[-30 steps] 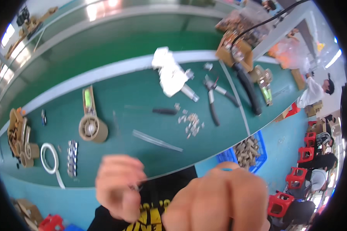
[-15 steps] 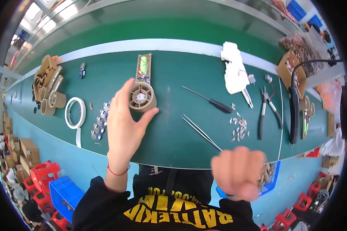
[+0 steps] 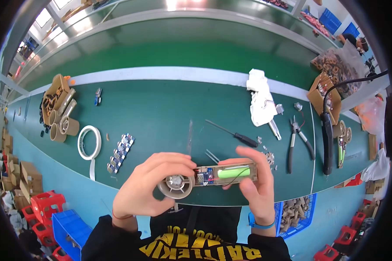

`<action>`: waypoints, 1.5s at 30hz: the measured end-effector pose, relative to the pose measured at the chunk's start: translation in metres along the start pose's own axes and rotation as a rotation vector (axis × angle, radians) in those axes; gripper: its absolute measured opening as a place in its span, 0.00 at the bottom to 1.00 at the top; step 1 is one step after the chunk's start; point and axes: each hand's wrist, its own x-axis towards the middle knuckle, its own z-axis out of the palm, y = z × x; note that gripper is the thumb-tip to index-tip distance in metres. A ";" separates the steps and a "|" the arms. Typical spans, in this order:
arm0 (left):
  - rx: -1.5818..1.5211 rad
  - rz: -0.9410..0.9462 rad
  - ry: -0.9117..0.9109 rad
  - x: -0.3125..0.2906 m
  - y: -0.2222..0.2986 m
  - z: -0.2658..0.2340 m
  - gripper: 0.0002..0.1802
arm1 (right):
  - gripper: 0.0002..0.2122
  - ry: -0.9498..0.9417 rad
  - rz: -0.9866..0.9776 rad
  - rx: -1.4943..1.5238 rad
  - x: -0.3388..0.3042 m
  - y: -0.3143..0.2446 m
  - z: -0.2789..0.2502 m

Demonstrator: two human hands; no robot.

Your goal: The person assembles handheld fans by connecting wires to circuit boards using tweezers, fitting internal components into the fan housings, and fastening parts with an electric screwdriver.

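Head view: over the green tabletop's near edge, the left hand curls round the spoked ring of a tan plastic fan housing; the right hand clasps its boxy open handle, bearing a cylindrical battery and circuit board.

Two bare hands, one held tan round-headed device. One white tape roll, black-handled screwdriver x1, dark-handled pliers x1.
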 end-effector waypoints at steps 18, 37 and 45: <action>-0.076 0.467 -0.289 0.027 -0.003 0.019 0.30 | 0.23 -0.608 0.750 0.505 -0.017 0.042 -0.016; -0.090 0.104 0.164 0.010 -0.016 0.063 0.36 | 0.30 -0.304 0.150 0.184 -0.013 0.015 -0.038; -0.311 0.035 0.173 0.014 -0.022 0.087 0.49 | 0.16 -0.334 0.264 -0.405 -0.025 -0.012 -0.038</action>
